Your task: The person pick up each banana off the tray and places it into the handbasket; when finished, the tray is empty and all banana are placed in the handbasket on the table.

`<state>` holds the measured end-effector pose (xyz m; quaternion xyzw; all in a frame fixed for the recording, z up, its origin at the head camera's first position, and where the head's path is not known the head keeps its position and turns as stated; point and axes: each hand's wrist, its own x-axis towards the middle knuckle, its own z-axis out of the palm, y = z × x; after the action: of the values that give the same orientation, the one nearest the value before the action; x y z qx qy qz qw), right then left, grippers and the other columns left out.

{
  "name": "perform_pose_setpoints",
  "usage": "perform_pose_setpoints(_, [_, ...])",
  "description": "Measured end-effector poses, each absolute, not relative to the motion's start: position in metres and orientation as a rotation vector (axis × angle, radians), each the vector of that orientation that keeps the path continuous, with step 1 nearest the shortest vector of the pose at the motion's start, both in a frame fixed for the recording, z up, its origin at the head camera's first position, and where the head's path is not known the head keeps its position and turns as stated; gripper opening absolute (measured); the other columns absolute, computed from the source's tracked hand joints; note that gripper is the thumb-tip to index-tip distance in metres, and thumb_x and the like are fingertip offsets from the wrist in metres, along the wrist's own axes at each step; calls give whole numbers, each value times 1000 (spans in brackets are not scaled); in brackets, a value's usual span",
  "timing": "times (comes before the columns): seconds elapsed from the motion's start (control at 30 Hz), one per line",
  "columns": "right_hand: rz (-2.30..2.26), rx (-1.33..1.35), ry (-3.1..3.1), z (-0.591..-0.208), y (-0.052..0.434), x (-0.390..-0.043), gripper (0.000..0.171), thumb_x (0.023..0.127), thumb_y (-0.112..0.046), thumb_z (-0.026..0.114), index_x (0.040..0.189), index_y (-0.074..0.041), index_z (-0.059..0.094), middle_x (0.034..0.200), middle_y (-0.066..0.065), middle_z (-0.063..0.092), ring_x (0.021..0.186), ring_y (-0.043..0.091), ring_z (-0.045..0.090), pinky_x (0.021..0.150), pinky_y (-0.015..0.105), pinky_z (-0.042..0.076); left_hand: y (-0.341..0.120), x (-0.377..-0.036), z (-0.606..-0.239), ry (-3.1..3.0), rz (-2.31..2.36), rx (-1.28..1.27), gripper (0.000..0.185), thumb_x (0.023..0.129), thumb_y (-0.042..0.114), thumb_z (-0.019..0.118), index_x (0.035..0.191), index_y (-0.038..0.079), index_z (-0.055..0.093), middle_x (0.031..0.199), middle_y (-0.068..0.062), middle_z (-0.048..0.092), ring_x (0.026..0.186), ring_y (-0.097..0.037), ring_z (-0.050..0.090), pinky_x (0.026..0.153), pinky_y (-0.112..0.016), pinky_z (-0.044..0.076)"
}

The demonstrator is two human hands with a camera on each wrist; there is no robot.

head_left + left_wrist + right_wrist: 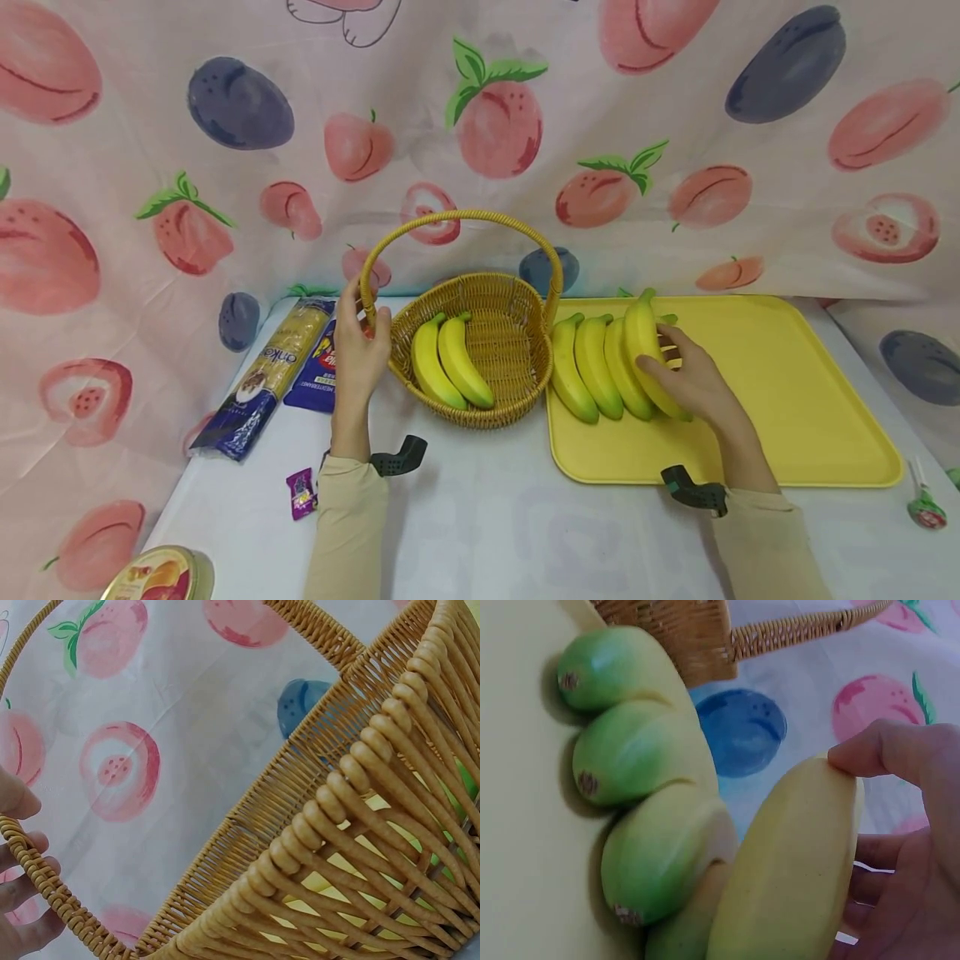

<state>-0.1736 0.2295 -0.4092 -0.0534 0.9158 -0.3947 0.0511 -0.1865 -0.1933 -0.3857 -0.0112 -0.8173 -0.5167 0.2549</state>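
My left hand (pixel 362 354) grips the left side of the handle of a brown wicker basket (pixel 517 408); in the left wrist view its fingers (pixel 26 889) curl round the woven handle (pixel 56 896). Two yellow bananas (pixel 437 367) with green tips lie side by side in the basket's left half. Over the left part of a yellow tray (pixel 795 392), my right hand (pixel 693 375) holds a banana (pixel 641 333) between thumb and fingers. Several more bananas (pixel 641 746) lie in a row on the tray, the nearest one partly hidden beneath the held banana (pixel 787 862).
Left of the basket lie a pack of pasta (pixel 262 375) and a dark blue packet (pixel 313 379). A purple wrapped candy (pixel 302 493) and a round tin (pixel 153 575) are nearer the front left. A lollipop (pixel 927 508) lies right of the tray. A fruit-print cloth (pixel 450 100) hangs behind.
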Motion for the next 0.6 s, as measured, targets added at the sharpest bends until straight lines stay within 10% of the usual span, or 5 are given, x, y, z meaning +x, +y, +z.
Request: perform_pose_setpoints(0.6, [-1159,-387,2753,-395,187,-161,69,91,-35,60,145,-4,31,130,18,48,110,32,50,85,43,46,-192,-188,-385,-2204,-1429,-28,52,94,9,53,143,18,36,132,-10,48,128,-28,44,101,-49,42])
